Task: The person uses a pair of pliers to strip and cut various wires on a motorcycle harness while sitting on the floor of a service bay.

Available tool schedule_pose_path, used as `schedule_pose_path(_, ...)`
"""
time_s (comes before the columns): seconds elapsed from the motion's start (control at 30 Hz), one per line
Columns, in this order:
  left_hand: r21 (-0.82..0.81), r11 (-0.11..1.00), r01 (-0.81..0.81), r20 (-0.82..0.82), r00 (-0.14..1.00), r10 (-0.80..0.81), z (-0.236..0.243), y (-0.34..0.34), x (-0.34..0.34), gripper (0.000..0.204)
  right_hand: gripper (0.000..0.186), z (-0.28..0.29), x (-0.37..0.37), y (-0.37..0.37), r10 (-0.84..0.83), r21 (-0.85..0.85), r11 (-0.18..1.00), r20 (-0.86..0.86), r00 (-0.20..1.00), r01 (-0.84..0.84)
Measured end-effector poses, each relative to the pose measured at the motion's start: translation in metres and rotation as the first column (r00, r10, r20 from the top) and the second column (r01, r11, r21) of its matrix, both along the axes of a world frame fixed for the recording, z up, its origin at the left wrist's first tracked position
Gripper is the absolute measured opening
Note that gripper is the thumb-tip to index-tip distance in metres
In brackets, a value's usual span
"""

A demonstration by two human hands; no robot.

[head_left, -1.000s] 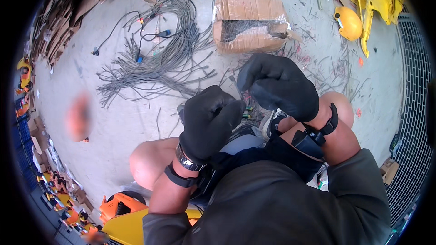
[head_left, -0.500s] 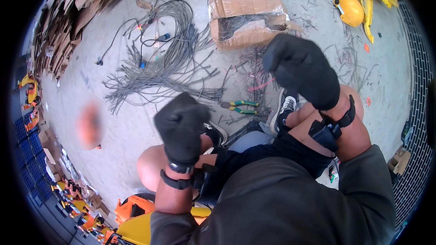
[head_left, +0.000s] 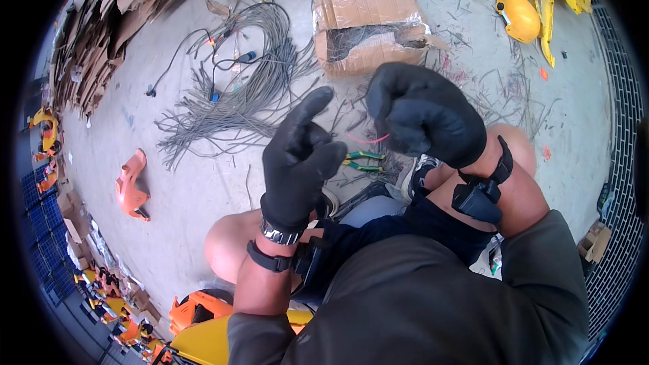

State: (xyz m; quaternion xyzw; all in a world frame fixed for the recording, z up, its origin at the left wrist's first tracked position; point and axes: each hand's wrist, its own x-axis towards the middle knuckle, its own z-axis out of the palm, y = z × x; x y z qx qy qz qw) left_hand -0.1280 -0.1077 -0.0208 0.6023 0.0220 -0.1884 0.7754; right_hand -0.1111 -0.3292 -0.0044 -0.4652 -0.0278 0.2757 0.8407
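Grey cable bundle (head_left: 253, 98), laid on floor (head_left: 179, 223); black-gloved left hand (head_left: 297, 155), half opened, nothing seen held. Green-handled pliers (head_left: 365, 155), partly hidden, seen between the hands; pink wire (head_left: 368, 141), held by its end in the closely curled right hand (head_left: 427, 115).

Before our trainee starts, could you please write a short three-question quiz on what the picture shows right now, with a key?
1. True or false: the pliers lie on the floor.
2. Multiple choice: in the picture, on which side of the box does the heap of cables lie?
a) right
b) left
c) below
3. Which of the hands has its index finger held out straighter: the left hand or the right hand?

Key:
1. True.
2. b
3. The left hand; the right hand's fingers are curled in.
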Motion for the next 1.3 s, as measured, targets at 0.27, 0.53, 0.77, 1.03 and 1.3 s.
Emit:
schedule_pose_path(0.27, 0.297, 0.935, 0.196, 0.062, 0.973, -0.223, -0.001, -0.001, -0.008, 0.021, 0.015, -0.004, -0.003, 0.007, 0.077, -0.021, 0.997, 0.021, 0.997, -0.077)
schedule_pose_path(0.53, 0.612, 0.764, 0.203, 0.308, 0.829, -0.467, -0.017, 0.002, -0.004, 0.012, 0.022, 0.011, 0.002, -0.007, -0.109, -0.122, 0.984, 0.175, 0.978, 0.132)
schedule_pose_path(0.77, 0.725, 0.638, 0.262, 0.005, 0.923, -0.384, -0.001, 0.005, -0.001, 0.046, 0.024, 0.018, 0.011, -0.037, -0.229, -0.059, 0.967, 0.225, 0.947, 0.248)
schedule_pose_path(1.03, 0.117, 0.991, 0.064, -0.104, 0.993, -0.052, -0.005, 0.0, 0.002, 0.043, 0.022, 0.015, 0.0, -0.016, -0.105, -0.115, 0.986, 0.114, 0.988, 0.118)
schedule_pose_path(1.3, 0.061, 0.998, 0.034, -0.087, 0.996, -0.029, -0.004, -0.002, 0.001, 0.048, 0.023, 0.01, -0.005, -0.002, -0.043, -0.078, 0.996, 0.119, 0.992, 0.052)
